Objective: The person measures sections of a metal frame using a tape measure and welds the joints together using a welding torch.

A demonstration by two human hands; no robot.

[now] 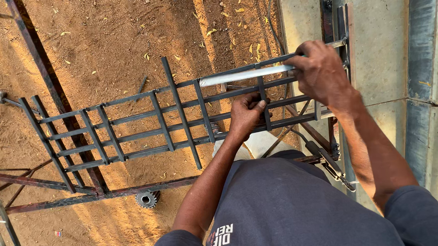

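Sandy ground (118, 37) lies under a dark metal grille (141, 126). Left hand (247, 115) is clamped on a grille bar; right hand (322, 73) is closed around a pale metal rod (241, 76) lying along its top rail.

Left hand (247, 114) curled shut, knuckles up, forearm reaching forward from the torso. Right hand (319, 71) closed in a fist farther out, wrist bent, arm extended along the right side.

Sandy ground (118, 32): gear wheel (147, 198), dry leaves (241, 12).
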